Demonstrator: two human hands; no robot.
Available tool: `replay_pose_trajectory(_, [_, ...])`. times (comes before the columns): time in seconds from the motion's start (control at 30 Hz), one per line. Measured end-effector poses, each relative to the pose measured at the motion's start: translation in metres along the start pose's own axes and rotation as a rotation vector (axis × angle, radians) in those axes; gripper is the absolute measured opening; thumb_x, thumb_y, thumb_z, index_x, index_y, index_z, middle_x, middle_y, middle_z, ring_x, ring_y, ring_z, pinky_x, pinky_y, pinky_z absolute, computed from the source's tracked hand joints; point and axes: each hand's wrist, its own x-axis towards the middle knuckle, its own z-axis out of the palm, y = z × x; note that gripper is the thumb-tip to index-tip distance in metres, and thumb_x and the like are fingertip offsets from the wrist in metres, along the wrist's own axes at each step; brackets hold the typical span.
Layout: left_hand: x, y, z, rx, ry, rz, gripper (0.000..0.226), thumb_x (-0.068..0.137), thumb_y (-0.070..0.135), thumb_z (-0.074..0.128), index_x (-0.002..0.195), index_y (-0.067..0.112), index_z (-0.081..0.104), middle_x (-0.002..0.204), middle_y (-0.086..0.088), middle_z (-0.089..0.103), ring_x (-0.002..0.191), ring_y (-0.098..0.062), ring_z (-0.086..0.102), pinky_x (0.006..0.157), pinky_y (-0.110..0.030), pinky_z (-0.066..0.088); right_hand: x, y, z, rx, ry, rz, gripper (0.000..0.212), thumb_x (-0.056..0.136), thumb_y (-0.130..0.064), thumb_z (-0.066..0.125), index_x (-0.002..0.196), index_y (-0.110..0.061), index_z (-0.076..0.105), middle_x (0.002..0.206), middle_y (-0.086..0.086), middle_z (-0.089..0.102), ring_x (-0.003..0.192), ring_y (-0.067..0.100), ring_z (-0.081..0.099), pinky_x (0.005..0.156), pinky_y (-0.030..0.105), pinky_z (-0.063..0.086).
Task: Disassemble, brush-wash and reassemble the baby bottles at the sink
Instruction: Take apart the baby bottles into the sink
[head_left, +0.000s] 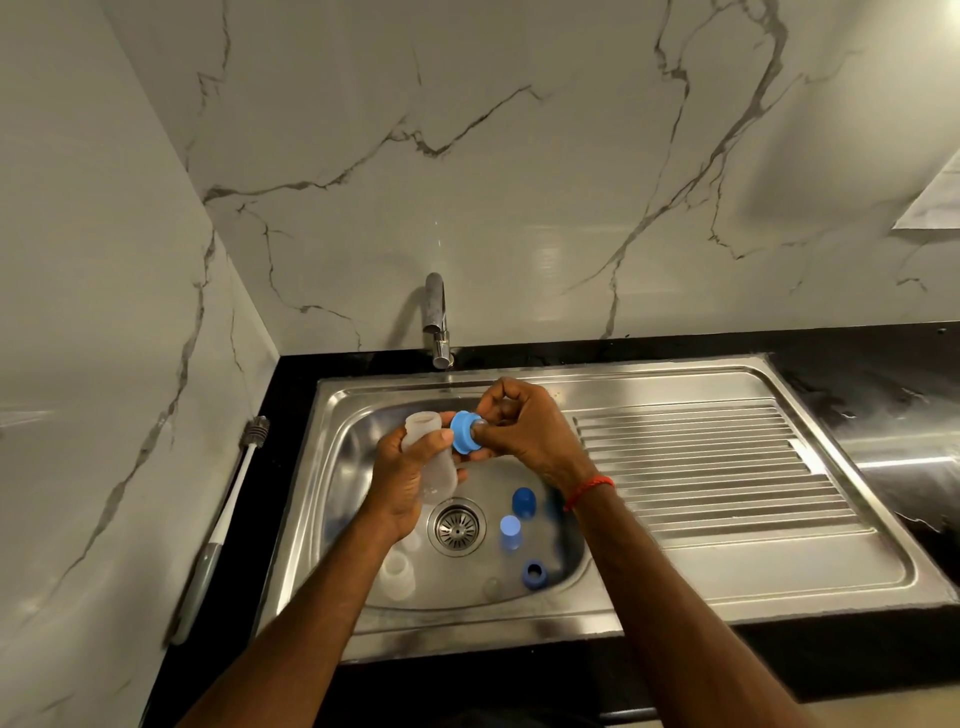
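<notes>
Over the sink basin (363, 447), my left hand (402, 483) grips a clear baby bottle body (428, 441) with its open neck pointing up. Just right of that neck, my right hand (519, 426) pinches a light blue screw collar (464, 433), apart from the bottle. On the basin floor lie a dark blue cap (523, 501), a pale blue cap (510, 531), a dark blue ring (533, 573) and another clear bottle (397, 574) at the front left. A bottle brush (228, 512) with a white and grey handle leans on the left counter against the wall.
A chrome tap (438, 322) stands behind the basin, with no water seen running. The drain strainer (456, 525) sits mid-basin. A ribbed steel drainboard (717, 467) extends to the right. Black counter (857, 358) surrounds the sink; marble walls close in behind and to the left.
</notes>
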Motion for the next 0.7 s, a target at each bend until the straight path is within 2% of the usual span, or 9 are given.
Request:
replay_pose_trajectory(0.1, [0.000, 0.000, 0.003, -0.041, 0.042, -0.019, 0.070, 0.061, 0.039, 0.083, 0.121, 0.008, 0.064, 0.110, -0.022, 0.072, 0.097, -0.037, 0.072, 0.081, -0.050, 0.058, -0.005, -0.001, 0.007, 0.050, 0.070, -0.044, 0.013, 0.085, -0.007, 0.076, 0.093, -0.005, 0.065, 0.080, 0.011, 0.075, 0.072, 0.022, 0.075, 0.072, 0.033, 0.063])
replay_pose_trajectory(0.23, [-0.001, 0.001, 0.005, -0.104, 0.017, -0.036, 0.075, 0.064, 0.037, 0.082, 0.127, 0.002, 0.060, 0.106, -0.022, 0.071, 0.089, -0.030, 0.072, 0.073, -0.042, 0.057, -0.008, -0.003, 0.012, 0.102, 0.071, -0.078, 0.008, 0.088, -0.005, 0.073, 0.094, -0.002, 0.069, 0.086, 0.010, 0.076, 0.077, 0.020, 0.075, 0.075, 0.030, 0.062])
replay_pose_trajectory(0.37, [0.002, 0.002, 0.005, -0.119, 0.033, 0.006, 0.077, 0.063, 0.036, 0.082, 0.127, 0.000, 0.060, 0.111, -0.025, 0.068, 0.093, -0.033, 0.069, 0.072, -0.043, 0.058, -0.009, -0.004, 0.009, 0.179, 0.016, -0.072, 0.011, 0.088, -0.002, 0.071, 0.099, -0.003, 0.071, 0.091, 0.010, 0.076, 0.082, 0.027, 0.075, 0.081, 0.040, 0.062])
replay_pose_trajectory(0.5, [0.006, 0.009, 0.002, -0.159, 0.035, 0.043, 0.077, 0.064, 0.032, 0.081, 0.125, -0.008, 0.057, 0.102, -0.024, 0.067, 0.080, -0.030, 0.068, 0.066, -0.040, 0.056, -0.013, -0.007, 0.008, 0.179, -0.039, -0.126, 0.023, 0.091, -0.005, 0.068, 0.114, -0.005, 0.071, 0.105, 0.008, 0.076, 0.092, 0.024, 0.075, 0.087, 0.039, 0.060])
replay_pose_trajectory(0.7, [0.009, 0.014, -0.005, -0.089, 0.019, 0.086, 0.075, 0.065, 0.034, 0.081, 0.123, -0.009, 0.057, 0.105, -0.026, 0.068, 0.086, -0.037, 0.067, 0.071, -0.044, 0.057, -0.012, -0.012, 0.003, 0.105, -0.025, -0.159, 0.022, 0.088, -0.007, 0.072, 0.109, 0.000, 0.073, 0.105, 0.007, 0.076, 0.095, 0.017, 0.074, 0.088, 0.031, 0.059])
